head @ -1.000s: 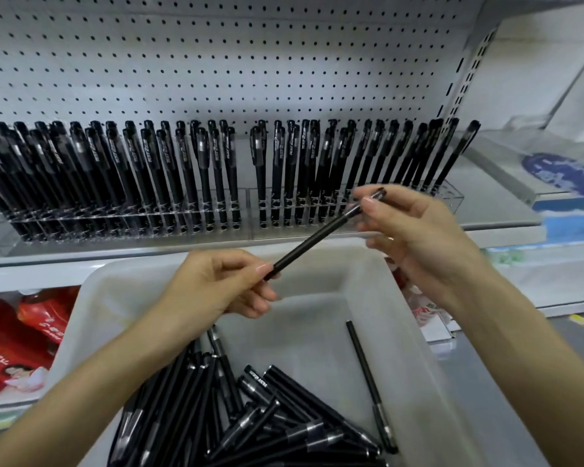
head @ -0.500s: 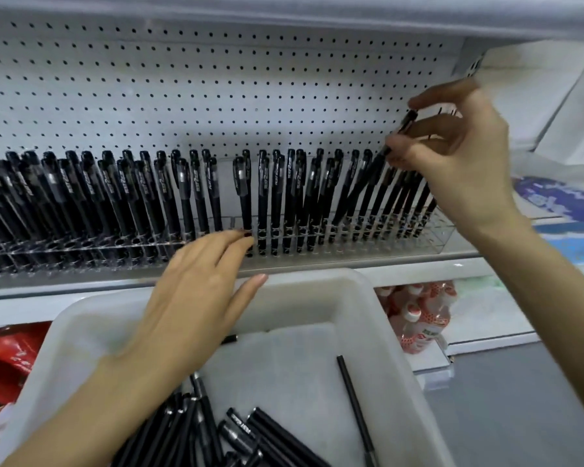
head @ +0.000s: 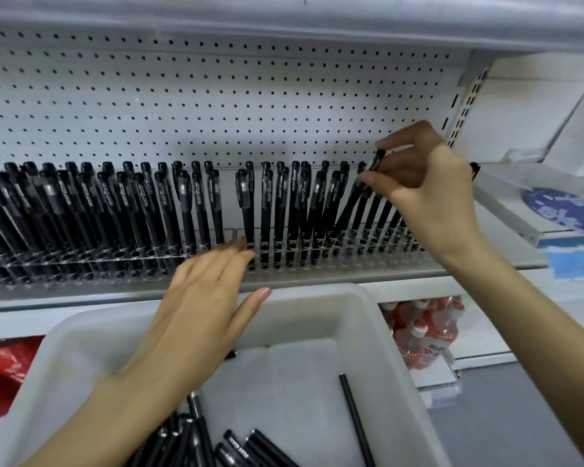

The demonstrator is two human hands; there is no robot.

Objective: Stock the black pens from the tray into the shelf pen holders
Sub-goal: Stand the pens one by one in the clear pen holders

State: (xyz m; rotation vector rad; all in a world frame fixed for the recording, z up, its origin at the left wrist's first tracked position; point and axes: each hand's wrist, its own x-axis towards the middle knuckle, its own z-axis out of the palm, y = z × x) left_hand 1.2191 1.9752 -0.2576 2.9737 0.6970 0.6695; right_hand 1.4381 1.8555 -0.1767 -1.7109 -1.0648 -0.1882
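Our right hand (head: 429, 197) pinches one pen (head: 349, 207) near its cap. It tilts the pen, we think so the tip can slide into a hole at the right end of the holder (head: 351, 254). Our left hand (head: 203, 298) is flat, fingers straight and together, with its tips at the holder's front, maybe to steady it. More pens (head: 250, 446) lie in the tray (head: 317, 298) just below the holder. The pens have white writing, too blurry to read.
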